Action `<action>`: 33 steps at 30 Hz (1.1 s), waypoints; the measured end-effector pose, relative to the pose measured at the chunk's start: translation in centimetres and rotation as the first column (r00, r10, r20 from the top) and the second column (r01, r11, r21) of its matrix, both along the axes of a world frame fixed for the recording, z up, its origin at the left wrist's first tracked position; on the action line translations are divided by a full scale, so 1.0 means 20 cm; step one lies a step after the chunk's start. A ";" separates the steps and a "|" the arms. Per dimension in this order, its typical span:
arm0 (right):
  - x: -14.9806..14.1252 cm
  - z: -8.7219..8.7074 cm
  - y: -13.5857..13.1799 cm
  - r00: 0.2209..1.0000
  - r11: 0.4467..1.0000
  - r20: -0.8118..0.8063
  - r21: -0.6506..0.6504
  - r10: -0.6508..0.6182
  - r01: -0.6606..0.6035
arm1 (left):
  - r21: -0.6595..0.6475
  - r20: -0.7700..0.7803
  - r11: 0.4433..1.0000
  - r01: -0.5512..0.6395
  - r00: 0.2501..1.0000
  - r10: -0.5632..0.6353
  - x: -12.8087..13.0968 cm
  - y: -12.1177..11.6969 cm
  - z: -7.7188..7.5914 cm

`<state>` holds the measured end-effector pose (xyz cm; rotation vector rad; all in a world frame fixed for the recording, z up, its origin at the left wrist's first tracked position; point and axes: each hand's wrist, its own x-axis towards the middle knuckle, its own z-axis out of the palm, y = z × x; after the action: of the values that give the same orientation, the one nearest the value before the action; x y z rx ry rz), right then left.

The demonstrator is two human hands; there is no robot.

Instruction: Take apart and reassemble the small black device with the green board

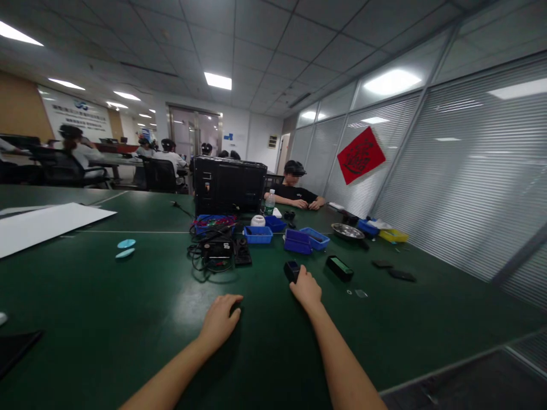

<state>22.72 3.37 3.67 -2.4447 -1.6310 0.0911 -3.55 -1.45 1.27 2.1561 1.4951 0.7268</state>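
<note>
On the green tabletop, my right hand [307,289] grips the near side of a small black box-shaped thing [292,270]; its exact kind is not clear. My left hand [221,316] rests palm down on the table, thumb apart from the fingers, holding nothing. To the right of my right hand lies a black case [339,267] with a green inside. A small clear piece [361,294] and a tiny ring [349,292] lie in front of that case. Beyond my right hand stand a dark blue box [298,241] and a blue tray [315,238].
Tangled cables and a black device [217,249] lie ahead of my left hand. Behind them stands a large black computer case [229,185]. A co-worker [293,188] sits across the table. A metal bowl [348,231] and yellow tray [394,235] are farther right.
</note>
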 end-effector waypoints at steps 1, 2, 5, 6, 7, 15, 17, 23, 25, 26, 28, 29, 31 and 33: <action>0.01 0.00 0.00 1.000 1.000 -0.001 -0.010 -0.012 0.012 | 0.001 -0.002 1.000 0.003 1.000 -0.003 0.00 0.00 0.00; 0.02 0.00 0.00 1.000 1.000 -0.002 -0.018 -0.017 0.017 | 0.006 -0.004 1.000 0.005 1.000 -0.005 0.00 0.00 0.00; 0.03 -0.01 0.01 1.000 1.000 -0.003 -0.021 -0.019 0.019 | 0.018 -0.009 1.000 0.013 1.000 -0.012 0.00 0.00 -0.01; 0.03 -0.01 0.01 1.000 1.000 -0.002 -0.017 -0.018 0.018 | 0.018 -0.012 1.000 0.014 1.000 -0.014 0.00 0.00 -0.01; 0.02 -0.01 0.01 1.000 1.000 -0.001 -0.012 -0.019 0.019 | 0.018 -0.016 1.000 0.012 1.000 -0.012 -0.01 0.00 -0.01; 0.00 0.03 -0.01 1.000 1.000 -0.006 -0.023 -0.018 0.018 | 0.037 -0.026 0.999 0.027 0.999 -0.026 -0.02 0.01 -0.03; 0.00 0.05 -0.02 1.000 1.000 -0.014 -0.001 -0.025 0.025 | 0.047 -0.025 0.998 0.032 0.999 -0.031 -0.01 0.00 -0.02; -0.03 0.17 -0.08 0.996 0.975 0.052 0.215 -0.075 0.062 | 0.038 -0.037 0.999 0.036 0.999 -0.035 -0.01 0.00 0.00; -0.05 0.19 -0.11 0.996 0.947 0.071 0.321 -0.056 0.031 | 0.041 -0.040 0.998 0.044 0.998 -0.043 -0.01 0.00 -0.01; -0.07 0.19 -0.11 0.997 0.937 0.068 0.349 -0.031 0.005 | 0.043 -0.043 0.998 0.049 0.998 -0.047 -0.01 0.01 -0.01; -0.12 0.19 -0.13 0.998 0.938 0.045 0.341 0.049 -0.061 | 0.046 -0.051 0.998 0.051 0.998 -0.049 -0.01 0.01 -0.02; -0.14 0.18 -0.13 0.995 0.944 0.034 0.313 0.095 -0.101 | 0.048 -0.054 0.998 0.048 0.998 -0.046 -0.01 0.01 -0.02; -0.19 0.15 -0.13 0.982 0.952 0.030 0.241 0.184 -0.186 | 0.052 -0.057 0.998 0.043 0.998 -0.040 -0.01 0.02 -0.03; -0.24 0.11 -0.13 0.966 0.951 0.048 0.170 0.253 -0.257 | 0.056 -0.056 0.997 0.047 0.997 -0.044 -0.01 0.01 -0.03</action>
<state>17.94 0.76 5.96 -2.1063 -1.8734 -0.0446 -3.84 -1.16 0.65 2.2624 1.4641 0.7086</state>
